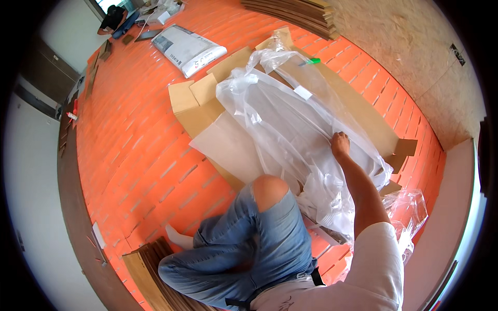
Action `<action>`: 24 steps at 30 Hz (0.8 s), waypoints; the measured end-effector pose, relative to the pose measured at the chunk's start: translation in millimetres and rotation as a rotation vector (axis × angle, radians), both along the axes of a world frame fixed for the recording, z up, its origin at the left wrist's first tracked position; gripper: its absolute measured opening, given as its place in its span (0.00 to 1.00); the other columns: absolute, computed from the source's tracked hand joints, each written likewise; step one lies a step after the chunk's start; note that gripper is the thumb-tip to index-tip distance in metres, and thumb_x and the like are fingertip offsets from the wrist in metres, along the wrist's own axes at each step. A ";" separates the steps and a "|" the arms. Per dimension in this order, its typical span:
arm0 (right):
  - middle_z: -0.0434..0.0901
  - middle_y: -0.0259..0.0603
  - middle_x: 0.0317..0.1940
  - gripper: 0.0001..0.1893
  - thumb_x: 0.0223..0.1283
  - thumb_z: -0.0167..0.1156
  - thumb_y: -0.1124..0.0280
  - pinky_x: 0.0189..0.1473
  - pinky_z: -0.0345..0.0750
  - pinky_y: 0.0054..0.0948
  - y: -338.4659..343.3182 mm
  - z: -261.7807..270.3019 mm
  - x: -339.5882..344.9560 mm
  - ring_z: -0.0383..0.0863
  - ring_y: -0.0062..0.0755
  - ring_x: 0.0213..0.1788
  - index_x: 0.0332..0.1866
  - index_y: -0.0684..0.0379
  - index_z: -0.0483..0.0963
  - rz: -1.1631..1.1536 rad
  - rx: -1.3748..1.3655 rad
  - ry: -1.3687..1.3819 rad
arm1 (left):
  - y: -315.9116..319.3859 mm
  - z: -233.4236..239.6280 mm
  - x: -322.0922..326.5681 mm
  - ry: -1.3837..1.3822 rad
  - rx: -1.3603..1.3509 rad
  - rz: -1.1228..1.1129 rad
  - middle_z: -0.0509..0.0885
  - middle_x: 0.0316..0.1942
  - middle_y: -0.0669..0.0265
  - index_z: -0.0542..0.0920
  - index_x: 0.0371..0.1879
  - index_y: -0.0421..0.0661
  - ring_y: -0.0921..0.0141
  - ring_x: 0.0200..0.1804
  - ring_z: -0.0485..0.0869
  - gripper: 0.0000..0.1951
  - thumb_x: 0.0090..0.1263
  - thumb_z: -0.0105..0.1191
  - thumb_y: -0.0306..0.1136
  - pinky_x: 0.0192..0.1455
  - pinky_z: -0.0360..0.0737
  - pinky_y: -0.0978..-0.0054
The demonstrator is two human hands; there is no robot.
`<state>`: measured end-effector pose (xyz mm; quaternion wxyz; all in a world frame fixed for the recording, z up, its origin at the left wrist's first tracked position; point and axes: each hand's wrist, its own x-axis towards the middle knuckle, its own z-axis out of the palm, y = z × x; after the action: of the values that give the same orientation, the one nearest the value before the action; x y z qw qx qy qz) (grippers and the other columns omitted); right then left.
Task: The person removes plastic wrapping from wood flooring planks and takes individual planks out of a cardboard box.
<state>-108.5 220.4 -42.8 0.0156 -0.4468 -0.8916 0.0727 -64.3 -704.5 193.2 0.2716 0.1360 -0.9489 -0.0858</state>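
Note:
My right hand (341,143) grips a fold of clear plastic sheeting (288,116), its fingers curled into the film. Under and around the plastic lies an opened, flattened cardboard box (354,101) with its flaps spread. A thin translucent white sheet (229,144) sticks out from the plastic on the left. On the far part of the cardboard is a green object (313,61), perhaps a cutter handle. My left hand is out of view. My bent legs in torn jeans are just before the plastic.
Orange slotted underlay (155,155) covers the floor. Wooden planks are stacked beside my legs (155,272) and along the board wall (291,15). A large white printed package (186,50) lies beyond the box. Crumpled clear plastic (408,214) is at right. Another person (114,21) sits far left.

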 end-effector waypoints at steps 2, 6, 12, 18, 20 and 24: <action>0.80 0.50 0.53 0.13 0.67 0.61 0.66 0.60 0.74 0.51 4.2 -12.0 3.5 0.77 0.53 0.60 0.51 0.60 0.76 0.097 0.106 0.032 | 6.6 9.6 -8.0 0.052 0.002 -0.080 0.86 0.43 0.49 0.83 0.46 0.36 0.52 0.45 0.86 0.17 0.84 0.48 0.39 0.52 0.84 0.56; 0.82 0.53 0.45 0.08 0.69 0.58 0.67 0.55 0.76 0.53 -18.7 -13.3 4.2 0.81 0.56 0.52 0.45 0.61 0.73 0.131 0.060 0.155 | 21.7 33.1 -17.2 0.124 0.003 -0.257 0.86 0.44 0.49 0.83 0.46 0.36 0.53 0.45 0.86 0.15 0.84 0.49 0.37 0.53 0.84 0.57; 0.84 0.60 0.38 0.15 0.75 0.54 0.60 0.46 0.77 0.55 -13.0 15.5 12.3 0.83 0.66 0.44 0.47 0.64 0.70 0.105 -0.275 0.392 | 100.1 48.6 -43.4 -0.008 0.056 -0.543 0.82 0.51 0.43 0.81 0.51 0.33 0.48 0.54 0.82 0.19 0.87 0.39 0.37 0.59 0.80 0.51; 0.84 0.61 0.53 0.24 0.70 0.61 0.55 0.59 0.78 0.46 -54.3 55.8 -28.5 0.83 0.55 0.57 0.63 0.60 0.73 0.094 -0.541 0.318 | 148.4 9.5 -62.6 0.044 0.235 -0.702 0.82 0.44 0.49 0.80 0.47 0.35 0.54 0.48 0.82 0.18 0.85 0.43 0.39 0.52 0.80 0.57; 0.82 0.60 0.57 0.25 0.68 0.62 0.57 0.62 0.77 0.43 -78.7 77.1 -43.7 0.82 0.53 0.60 0.65 0.60 0.74 0.147 -0.572 0.208 | 137.9 -27.7 -55.1 -0.033 0.258 -0.529 0.83 0.49 0.47 0.81 0.47 0.32 0.50 0.55 0.82 0.23 0.86 0.41 0.43 0.58 0.78 0.56; 0.82 0.56 0.59 0.25 0.64 0.62 0.63 0.64 0.76 0.41 -91.9 96.3 -44.2 0.82 0.51 0.61 0.65 0.58 0.77 0.379 -0.674 0.025 | 144.8 -57.8 -56.3 -0.182 0.289 -0.483 0.79 0.60 0.49 0.82 0.48 0.32 0.49 0.64 0.76 0.19 0.86 0.42 0.36 0.68 0.71 0.52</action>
<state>-152.7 128.4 53.5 -0.1349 -0.2530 -0.8842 0.3688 -120.5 -559.6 135.4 0.1349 -0.0494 -0.9523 -0.2694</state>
